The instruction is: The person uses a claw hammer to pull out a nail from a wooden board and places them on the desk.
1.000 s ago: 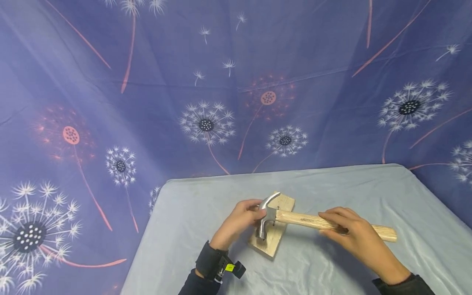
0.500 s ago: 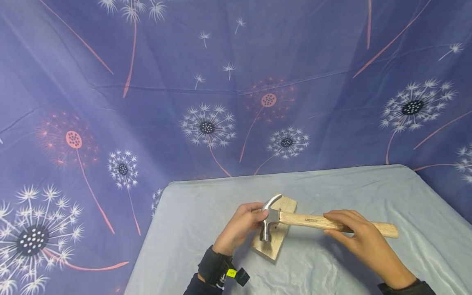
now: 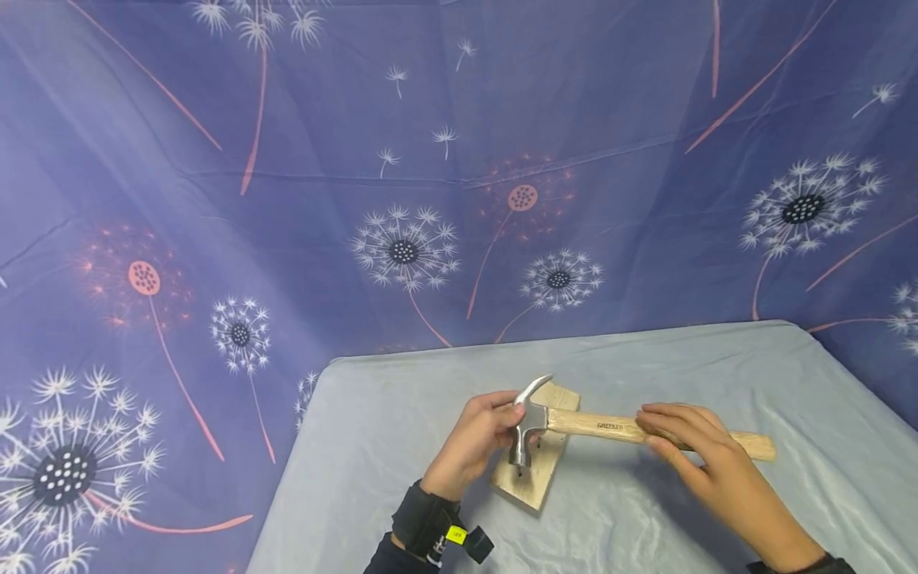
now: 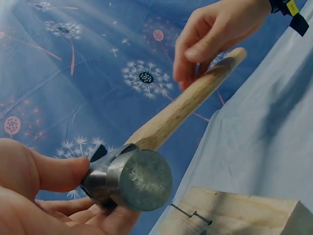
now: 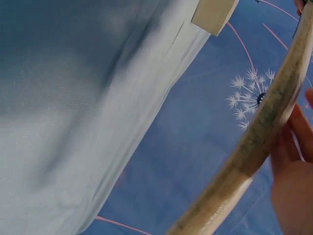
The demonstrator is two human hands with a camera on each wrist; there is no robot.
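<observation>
In the head view my left hand grips the steel head of a claw hammer, thumb on its near side. The claw points away and the striking face points toward me. The wooden handle stretches right. My right hand is at the handle's far half, fingers fairly straight and touching it in the right wrist view. Under the hammer head lies a wooden block, partly hidden. Dark nails stick out of it; a bent nail shows in the left wrist view.
A pale blue cloth covers the table. Behind and left of it hangs a purple-blue curtain with dandelion prints. A black strap with a small device is on the left wrist.
The hammer and both hands shift slightly right in the head view, as does the block with the camera. My right hand slides a little toward the handle's end and its fingers loosen.
</observation>
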